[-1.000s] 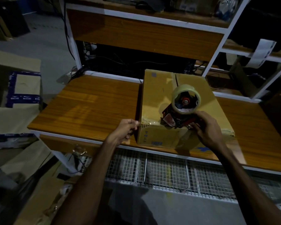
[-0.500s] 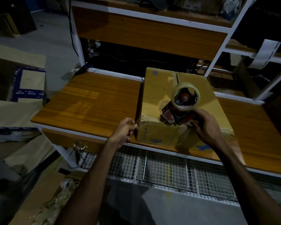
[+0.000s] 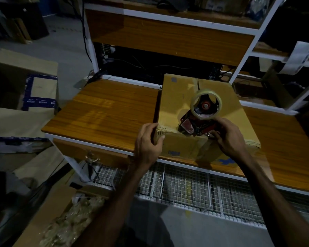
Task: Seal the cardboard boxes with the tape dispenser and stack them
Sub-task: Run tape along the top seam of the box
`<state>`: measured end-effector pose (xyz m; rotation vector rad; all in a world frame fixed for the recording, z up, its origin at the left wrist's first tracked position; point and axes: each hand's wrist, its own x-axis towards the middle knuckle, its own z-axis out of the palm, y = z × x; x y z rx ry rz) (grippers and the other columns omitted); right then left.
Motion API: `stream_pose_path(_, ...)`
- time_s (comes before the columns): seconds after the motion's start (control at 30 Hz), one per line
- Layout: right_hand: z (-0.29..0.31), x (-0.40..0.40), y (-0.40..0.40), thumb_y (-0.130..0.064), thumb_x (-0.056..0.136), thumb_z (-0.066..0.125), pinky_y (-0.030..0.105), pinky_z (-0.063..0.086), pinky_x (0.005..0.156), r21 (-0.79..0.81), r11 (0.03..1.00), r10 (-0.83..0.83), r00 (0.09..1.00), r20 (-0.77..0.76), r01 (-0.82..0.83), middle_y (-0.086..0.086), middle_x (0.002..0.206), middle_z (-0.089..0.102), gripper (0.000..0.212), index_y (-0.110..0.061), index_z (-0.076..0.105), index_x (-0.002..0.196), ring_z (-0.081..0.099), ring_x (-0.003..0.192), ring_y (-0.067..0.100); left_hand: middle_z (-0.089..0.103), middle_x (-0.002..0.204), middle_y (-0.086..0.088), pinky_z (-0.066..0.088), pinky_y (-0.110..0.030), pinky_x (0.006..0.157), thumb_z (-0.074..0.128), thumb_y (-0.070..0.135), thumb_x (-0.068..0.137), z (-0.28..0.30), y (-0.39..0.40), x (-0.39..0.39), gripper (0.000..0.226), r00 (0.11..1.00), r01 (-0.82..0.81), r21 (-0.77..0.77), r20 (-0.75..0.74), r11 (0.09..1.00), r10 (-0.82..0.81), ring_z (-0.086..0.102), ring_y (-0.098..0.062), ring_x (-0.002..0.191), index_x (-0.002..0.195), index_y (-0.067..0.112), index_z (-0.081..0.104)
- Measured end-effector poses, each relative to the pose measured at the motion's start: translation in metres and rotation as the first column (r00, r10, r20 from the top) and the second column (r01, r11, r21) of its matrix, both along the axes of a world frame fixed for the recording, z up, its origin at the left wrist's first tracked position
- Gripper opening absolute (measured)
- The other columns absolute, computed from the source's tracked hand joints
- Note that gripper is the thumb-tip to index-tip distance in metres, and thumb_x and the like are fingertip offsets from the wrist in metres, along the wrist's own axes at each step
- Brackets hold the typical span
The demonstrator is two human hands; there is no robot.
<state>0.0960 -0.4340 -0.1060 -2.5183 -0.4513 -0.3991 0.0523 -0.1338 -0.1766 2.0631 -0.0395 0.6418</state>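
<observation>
From your head camera, the brown corrugated cardboard box [image 3: 194, 107] sits on the orange-brown wooden table [image 3: 103, 111], its near face flush with the table's front edge and directly ahead of you, slightly to your right. Its closed top flaps meet in a seam that runs straight away from you toward the dark shelving; that seam is the long axis your tape has to follow, and the far end of it shows as a dark slit near the back edge. The red-framed tape dispenser with its clear tape roll [image 3: 202, 113] stands on the box top at the near edge, right over that seam line, so the pull I expect is straight away from your body. Your right hand [image 3: 228, 138] is the nearer one to the work: its fingers are curled around the dispenser's handle, gripping it just at the top front edge of the box. Your left hand [image 3: 148, 141] wraps the box's near left corner, thumb on the front face and fingers on the left side, bracing it. Whether the tape end is already stuck down on the front face is hard to tell in this dim light. Other cardboard cartons [image 3: 23, 82] lie well apart to your left.
</observation>
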Motion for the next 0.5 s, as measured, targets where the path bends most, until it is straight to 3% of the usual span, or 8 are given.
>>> stream_pose_path(0.07, 0.000, 0.000, 0.000, -0.009, 0.098, 0.068, 0.061, 0.057, 0.093, 0.003, 1.000, -0.002, 1.000, -0.006, 0.002, 0.012, 0.131, 0.066, 0.049, -0.022, 0.057, 0.144, 0.063, 0.118, 0.032, 0.062, 0.122, 0.001, 0.060, -0.044, 0.086, 0.075, 0.017, 0.093, 0.000, -0.003, 0.005, 0.027, 0.998, 0.010, 0.029, 0.060, 1.000, -0.012, 0.061, -0.020, 0.110, 0.119, 0.013, 0.069)
stream_pose_path(0.17, 0.001, -0.001, 0.000, -0.008, 0.098, 0.068, 0.061, 0.057, 0.092, 0.003, 1.000, 0.002, 1.000, -0.003, -0.002, 0.012, 0.130, 0.067, 0.048, -0.020, 0.058, 0.143, 0.063, 0.116, 0.033, 0.062, 0.111, -0.001, 0.060, -0.048, 0.077, 0.072, 0.005, 0.093, -0.003, -0.005, 0.010, 0.011, 0.995, -0.009, 0.052, 0.096, 0.999, 0.004, 0.063, -0.022, 0.101, 0.103, 0.010, 0.070)
stream_pose_path(0.3, 0.001, -0.001, 0.001, -0.012, 0.098, 0.067, 0.062, 0.057, 0.091, 0.006, 1.000, 0.005, 1.000, -0.003, -0.005, 0.012, 0.130, 0.067, 0.045, -0.021, 0.059, 0.142, 0.064, 0.116, 0.033, 0.058, 0.103, 0.000, 0.057, -0.047, 0.073, 0.069, -0.002, 0.091, 0.002, -0.001, 0.012, 0.017, 0.996, -0.003, 0.106, 0.091, 0.994, -0.007, 0.060, -0.021, 0.095, 0.091, 0.013, 0.061)
stream_pose_path(0.5, 0.000, 0.000, 0.000, -0.019, 0.100, 0.065, 0.061, 0.057, 0.091, -0.001, 1.000, 0.002, 1.000, -0.009, -0.002, 0.012, 0.130, 0.067, 0.044, -0.025, 0.057, 0.143, 0.064, 0.116, 0.033, 0.058, 0.100, 0.001, 0.056, -0.038, 0.071, 0.066, -0.005, 0.093, 0.010, 0.006, 0.012, 0.017, 0.996, 0.046, 0.184, 0.063, 0.982, -0.059, 0.056, -0.013, 0.088, 0.092, 0.011, 0.059)
